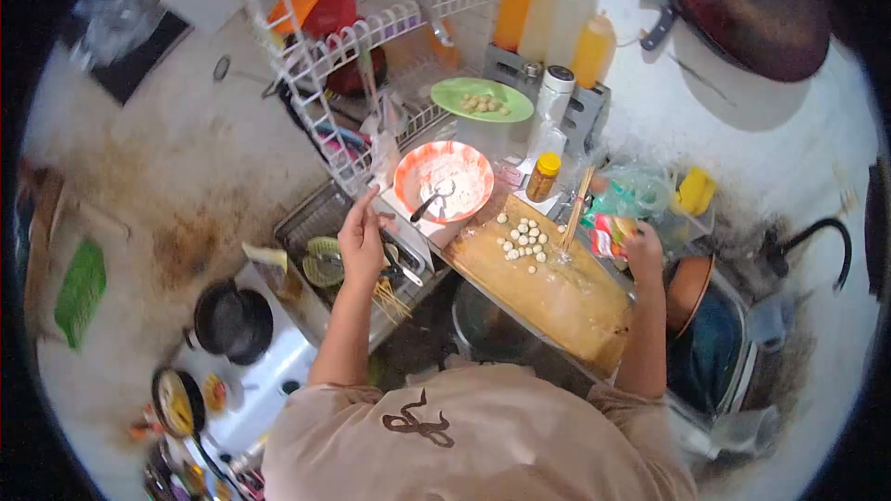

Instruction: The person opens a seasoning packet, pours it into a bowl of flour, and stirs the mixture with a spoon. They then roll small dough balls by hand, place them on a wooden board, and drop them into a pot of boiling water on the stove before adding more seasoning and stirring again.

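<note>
My left hand (360, 234) is raised just left of an orange-and-white bowl (404, 176), its fingers apart and nothing in them. A dark-handled spoon (429, 204) rests in the bowl, which has a pale, floury residue inside. My right hand (643, 249) is closed on a small red-and-yellow packet (609, 236) above the right side of the wooden board (557, 301). Several small round dough balls (524, 239) lie on the board between my hands. Wooden skewers (577, 209) lean by the board's far right edge.
Behind the board stand a yellow-capped jar (543, 178), a white bottle (555, 97) and a green plate (455, 93) with more balls. A white dish rack (357, 48) is at back left. The sink (742, 353) lies right, a stove (269, 343) with pans at left.
</note>
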Motion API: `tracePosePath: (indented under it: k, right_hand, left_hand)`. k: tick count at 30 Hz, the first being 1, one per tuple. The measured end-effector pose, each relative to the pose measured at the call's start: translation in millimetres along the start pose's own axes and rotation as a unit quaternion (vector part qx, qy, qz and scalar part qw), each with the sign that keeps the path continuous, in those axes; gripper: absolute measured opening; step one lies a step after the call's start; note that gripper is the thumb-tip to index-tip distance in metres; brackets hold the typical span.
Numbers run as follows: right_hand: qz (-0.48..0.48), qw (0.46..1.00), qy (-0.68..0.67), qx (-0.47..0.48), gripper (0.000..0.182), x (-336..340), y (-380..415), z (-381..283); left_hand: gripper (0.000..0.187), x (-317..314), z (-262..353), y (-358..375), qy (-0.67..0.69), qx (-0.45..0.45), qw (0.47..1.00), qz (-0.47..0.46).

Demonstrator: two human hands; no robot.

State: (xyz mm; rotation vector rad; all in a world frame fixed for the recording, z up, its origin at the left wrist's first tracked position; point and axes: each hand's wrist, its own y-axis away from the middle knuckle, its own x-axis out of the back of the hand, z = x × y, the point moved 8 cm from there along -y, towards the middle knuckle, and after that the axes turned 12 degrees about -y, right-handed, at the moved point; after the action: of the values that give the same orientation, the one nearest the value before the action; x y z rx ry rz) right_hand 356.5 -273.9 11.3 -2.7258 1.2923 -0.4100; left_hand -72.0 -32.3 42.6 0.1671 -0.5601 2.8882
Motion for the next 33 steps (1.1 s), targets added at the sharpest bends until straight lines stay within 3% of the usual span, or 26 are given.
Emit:
tracePosePath:
  k: [1,3,4,6,7,8,10,11,12,14,15,18,19,21,22,23,24,26,27,30,33]
  right_hand:
    - [0.043,0.992,0.122,0.000,0.033,20.7,2.8,6.6]
    - [0.088,0.927,0.300,0.209,0.031,31.8,24.4,-28.8]
    - [0.110,0.868,0.372,0.309,0.031,29.8,38.9,-52.1]
    - [0.012,0.950,0.256,0.180,0.026,21.1,45.4,-60.1]
    - [-0.035,0.974,0.195,0.109,0.025,9.2,51.2,-57.0]
    - [-0.053,0.973,0.164,0.150,0.023,-6.7,56.3,-54.7]
    - [-0.078,0.963,0.099,0.238,0.020,-43.4,63.0,-58.0]
    - [-0.107,0.944,0.134,0.284,0.020,-66.8,69.7,-71.3]
    - [-0.134,0.919,0.169,0.330,0.020,-89.2,78.5,-88.8]
    - [-0.196,0.910,0.147,0.335,0.019,-123.4,83.4,-79.9]
    - [-0.229,0.902,0.138,0.339,0.019,-137.7,88.7,-78.0]
    - [-0.305,0.921,0.126,0.208,0.018,-170.2,101.7,-83.2]
    - [-0.289,0.926,0.091,0.226,0.016,-179.9,113.8,-92.8]
    - [-0.253,0.931,0.019,0.262,0.013,-200.8,152.5,-108.7]
    - [-0.321,0.932,0.005,0.170,0.013,-226.0,179.3,-109.4]
    - [-0.342,0.892,-0.112,0.274,0.016,-245.6,214.0,-130.3]
    - [-0.384,0.845,-0.070,0.365,0.020,-266.3,254.2,-156.8]
    - [-0.492,0.768,-0.127,0.390,0.019,-313.7,332.1,-173.0]
    - [-0.561,0.721,-0.147,0.380,0.023,-337.6,371.3,-180.1]
    - [-0.552,0.654,-0.097,0.509,0.042,-379.3,450.8,-194.9]
    - [-0.636,0.642,-0.236,0.357,0.050,-440.6,468.1,-164.7]
  left_hand:
    - [0.028,0.3,-8.2,17.3,-0.006,-0.026,1.000,-0.001]
    - [0.034,0.0,-12.8,58.2,-0.015,-0.096,0.995,0.003]
    - [0.041,-1.2,-21.5,76.1,-0.074,-0.055,0.996,0.008]
    - [0.032,-2.4,-29.2,115.3,0.059,0.060,0.996,0.036]
    - [0.019,-0.5,-14.4,130.8,0.023,0.164,0.985,0.040]
    - [0.013,2.2,-9.5,146.0,0.008,0.218,0.975,0.033]
    - [0.022,9.0,-5.7,172.4,-0.018,0.318,0.948,0.017]
    - [0.042,15.4,-9.3,183.7,-0.075,0.321,0.944,-0.019]
    - [0.046,16.9,-6.1,185.3,-0.023,0.254,0.966,-0.026]
    - [0.055,22.4,5.6,190.5,0.086,0.116,0.989,-0.040]
    - [0.063,24.4,21.3,195.7,0.003,0.068,0.992,-0.111]
    - [0.075,35.3,50.0,210.3,0.062,0.068,0.987,-0.131]
    - [0.081,43.0,42.9,217.5,0.082,0.084,0.978,-0.174]
    - [0.080,61.9,28.3,231.4,0.177,0.176,0.960,-0.125]
    - [0.081,71.6,20.4,239.5,0.225,0.220,0.944,-0.100]
    - [0.081,79.5,7.8,244.8,0.260,0.235,0.930,-0.109]
    - [0.081,85.3,-0.5,246.6,0.316,0.244,0.910,-0.114]
    - [0.082,91.4,-10.0,247.1,0.424,0.260,0.859,-0.121]
    - [0.084,103.8,-12.2,244.7,0.396,0.285,0.870,-0.066]
    - [0.085,134.9,-15.2,235.8,0.554,0.198,0.795,-0.147]
    - [0.080,202.9,-34.7,236.1,0.511,0.197,0.836,-0.033]
